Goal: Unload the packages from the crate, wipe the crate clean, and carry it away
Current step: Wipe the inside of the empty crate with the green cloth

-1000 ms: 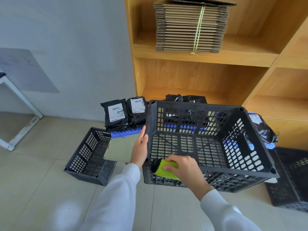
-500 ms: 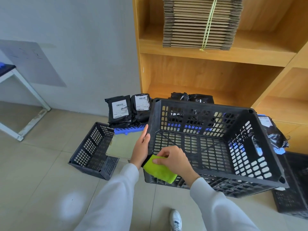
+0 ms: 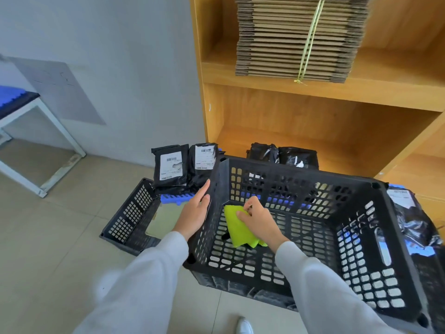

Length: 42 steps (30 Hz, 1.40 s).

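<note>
left hand [image 3: 196, 213] flat against the outside of the crate [image 3: 301, 227] wall, fingers straight | right hand [image 3: 258, 219] inside the crate, pinching a green cloth [image 3: 234, 225] against that same wall | packages [image 3: 184, 165] stacked just beyond the left hand, more behind the crate

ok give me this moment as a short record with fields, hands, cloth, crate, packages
left hand: flat against the outside of the crate's left wall
right hand: inside the crate, pressing the green cloth
crate: black, perforated, no packages inside
packages: black bags with white labels, standing behind the crate
second crate: on the floor, to the left
stage: wiping
</note>
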### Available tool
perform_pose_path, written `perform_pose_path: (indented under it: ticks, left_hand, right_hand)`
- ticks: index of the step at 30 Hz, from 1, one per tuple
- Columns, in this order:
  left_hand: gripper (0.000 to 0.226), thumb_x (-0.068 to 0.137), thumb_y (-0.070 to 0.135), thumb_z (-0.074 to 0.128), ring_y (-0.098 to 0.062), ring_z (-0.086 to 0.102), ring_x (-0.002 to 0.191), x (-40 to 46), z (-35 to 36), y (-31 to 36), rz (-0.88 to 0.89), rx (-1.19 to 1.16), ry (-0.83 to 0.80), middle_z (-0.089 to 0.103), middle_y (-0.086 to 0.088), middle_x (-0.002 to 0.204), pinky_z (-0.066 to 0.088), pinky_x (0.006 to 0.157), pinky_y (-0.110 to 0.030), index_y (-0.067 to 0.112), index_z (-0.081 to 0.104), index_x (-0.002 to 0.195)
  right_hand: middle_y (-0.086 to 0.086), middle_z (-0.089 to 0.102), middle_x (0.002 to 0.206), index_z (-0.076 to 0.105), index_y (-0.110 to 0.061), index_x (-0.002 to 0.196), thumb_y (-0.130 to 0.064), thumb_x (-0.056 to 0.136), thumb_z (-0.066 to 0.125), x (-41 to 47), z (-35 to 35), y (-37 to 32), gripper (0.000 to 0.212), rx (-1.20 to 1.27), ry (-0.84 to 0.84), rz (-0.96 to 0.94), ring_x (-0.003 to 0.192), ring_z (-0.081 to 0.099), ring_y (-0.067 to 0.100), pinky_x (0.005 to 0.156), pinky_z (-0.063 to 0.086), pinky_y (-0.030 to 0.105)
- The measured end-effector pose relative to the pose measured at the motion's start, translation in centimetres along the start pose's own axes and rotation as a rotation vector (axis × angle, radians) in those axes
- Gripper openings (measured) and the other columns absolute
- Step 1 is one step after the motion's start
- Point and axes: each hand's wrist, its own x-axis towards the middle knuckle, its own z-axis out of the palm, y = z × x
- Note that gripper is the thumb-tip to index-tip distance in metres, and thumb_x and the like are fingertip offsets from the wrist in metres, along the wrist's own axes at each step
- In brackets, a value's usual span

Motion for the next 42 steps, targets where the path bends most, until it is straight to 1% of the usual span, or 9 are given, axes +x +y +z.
perform_pose_path:
  ticks: [2, 4, 11, 17, 20, 24, 30, 35, 42]
  left_hand:
    - [0.046, 0.111, 0.039, 0.028, -0.007, 0.031, 0.05, 0.6, 0.7, -0.2, 0.037, 0.136, 0.067, 0.031, 0.013, 0.058, 0.027, 0.051, -0.024, 0.061, 0.024, 0.151]
    - [0.047, 0.111, 0.038, 0.029, -0.011, 0.028, 0.047, 0.8, 1.2, -0.5, 0.06, 0.248, 0.141, 0.027, 0.007, 0.054, 0.022, 0.045, -0.025, 0.062, 0.023, 0.151]
    - [0.044, 0.109, 0.047, 0.029, -0.012, 0.033, 0.043, 1.6, 1.6, -0.9, 0.05, 0.295, 0.245, 0.034, 0.007, 0.046, 0.028, 0.047, -0.026, 0.075, 0.023, 0.142]
    - [0.044, 0.108, 0.049, 0.03, -0.011, 0.031, 0.046, 1.6, 1.6, -0.9, 0.098, 0.301, 0.272, 0.029, 0.006, 0.05, 0.028, 0.045, -0.022, 0.079, 0.021, 0.139]
    - [0.044, 0.107, 0.049, 0.031, -0.011, 0.032, 0.049, 1.6, 1.6, -0.9, 0.111, 0.333, 0.302, 0.027, 0.006, 0.053, 0.031, 0.046, -0.021, 0.078, 0.021, 0.14]
    - [0.046, 0.107, 0.048, 0.031, -0.01, 0.036, 0.051, 1.7, 1.8, -0.9, 0.125, 0.351, 0.309, 0.031, 0.005, 0.054, 0.031, 0.048, -0.021, 0.077, 0.021, 0.141]
    - [0.047, 0.107, 0.048, 0.032, -0.01, 0.038, 0.053, 2.0, 1.7, -0.9, 0.121, 0.34, 0.286, 0.037, 0.006, 0.056, 0.028, 0.048, -0.021, 0.077, 0.019, 0.142]
    - [0.047, 0.108, 0.047, 0.033, -0.009, 0.039, 0.052, 1.8, 1.6, -0.9, 0.105, 0.311, 0.272, 0.034, 0.006, 0.055, 0.03, 0.049, -0.021, 0.078, 0.019, 0.141]
    - [0.045, 0.108, 0.049, 0.03, -0.008, 0.039, 0.049, 1.6, 1.6, -0.6, 0.092, 0.283, 0.247, 0.037, 0.009, 0.051, 0.036, 0.053, -0.024, 0.078, 0.019, 0.14]
  right_hand:
    - [0.004, 0.062, 0.106, 0.046, -0.022, 0.108, -0.029, 0.1, 0.057, 1.8, -0.2, 1.0, 0.015, 0.017, -0.019, 0.014, 0.06, 0.052, 0.02, 0.05, 0.039, 0.026]
    - [0.003, 0.06, 0.109, 0.049, -0.024, 0.11, -0.023, 0.098, 0.058, 3.4, -0.3, 1.9, 0.015, 0.049, -0.044, 0.035, 0.069, 0.06, 0.026, 0.05, 0.041, 0.025]
    - [-0.006, 0.051, 0.088, 0.049, -0.022, 0.123, -0.016, 0.089, 0.07, 9.2, 1.7, 4.6, 0.039, 0.066, -0.111, 0.183, 0.08, 0.058, 0.018, 0.067, 0.049, 0.03]
    - [0.009, 0.064, 0.104, 0.053, -0.024, 0.121, -0.015, 0.088, 0.071, 13.4, 5.3, 5.7, 0.039, 0.007, -0.064, 0.236, 0.071, 0.059, 0.014, 0.049, 0.04, 0.022]
    - [0.011, 0.065, 0.108, 0.055, -0.022, 0.122, -0.013, 0.087, 0.071, 14.8, 7.1, 5.6, 0.039, 0.022, -0.009, 0.247, 0.084, 0.062, 0.023, 0.064, 0.049, 0.028]
    - [0.011, 0.061, 0.118, 0.054, -0.021, 0.123, -0.012, 0.087, 0.069, 15.8, 9.3, 5.4, 0.04, 0.018, 0.036, 0.225, 0.09, 0.054, 0.023, 0.074, 0.044, 0.029]
    - [0.008, 0.062, 0.108, 0.045, -0.016, 0.127, -0.014, 0.089, 0.071, 16.2, 11.7, 4.1, 0.047, 0.369, 0.082, 0.355, 0.094, 0.061, 0.025, 0.084, 0.053, 0.036]
    - [0.008, 0.071, 0.108, 0.063, -0.008, 0.121, -0.019, 0.076, 0.087, 16.5, 12.0, 4.7, 0.052, 0.696, 0.072, 0.524, 0.101, 0.068, 0.026, 0.099, 0.054, 0.043]
    - [0.017, 0.075, 0.101, 0.069, -0.007, 0.109, -0.01, 0.085, 0.077, 14.5, 9.2, 1.3, 0.026, 0.989, 0.126, 0.412, 0.093, 0.073, 0.033, 0.089, 0.06, 0.045]
